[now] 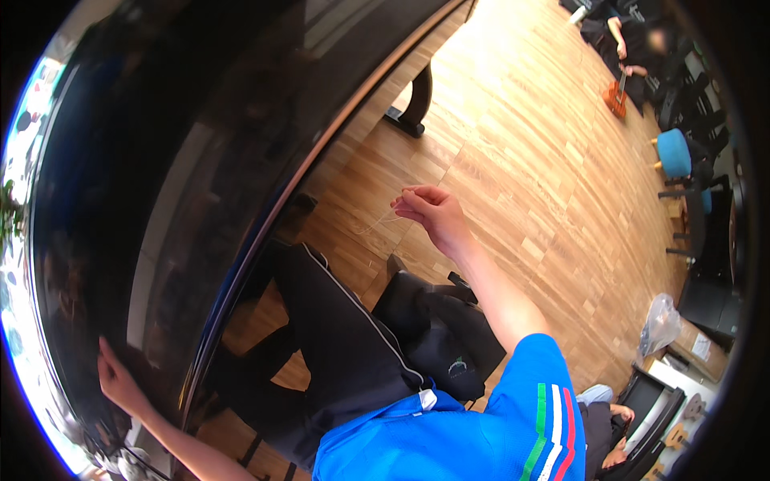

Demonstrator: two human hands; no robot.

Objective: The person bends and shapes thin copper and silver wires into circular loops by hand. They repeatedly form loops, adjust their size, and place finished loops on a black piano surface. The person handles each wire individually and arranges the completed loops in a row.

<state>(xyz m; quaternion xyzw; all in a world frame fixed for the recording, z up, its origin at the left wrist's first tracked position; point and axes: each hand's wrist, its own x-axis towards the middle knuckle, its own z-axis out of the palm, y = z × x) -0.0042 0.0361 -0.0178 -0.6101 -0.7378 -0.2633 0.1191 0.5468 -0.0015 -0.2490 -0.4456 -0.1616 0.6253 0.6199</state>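
Observation:
My right hand (433,212) is raised over the wooden floor, its thumb and fingers pinched together. A thin white thread (383,226) loops out from beneath those fingertips. Far to the left, my left hand (120,383) is held up over the glossy black tabletop (216,136), with thumb and forefinger close together. Whatever that hand may hold is too small to make out. My legs in black trousers (337,337) reach under the table edge from a black chair (449,337).
A curved dark table leg (419,100) stands on the wooden floor (545,176). At the far right are a person with a ukulele (616,98) and a turquoise stool (674,152). A cardboard box (696,349) with a clear plastic bag (658,321) and another person (601,433) are lower right.

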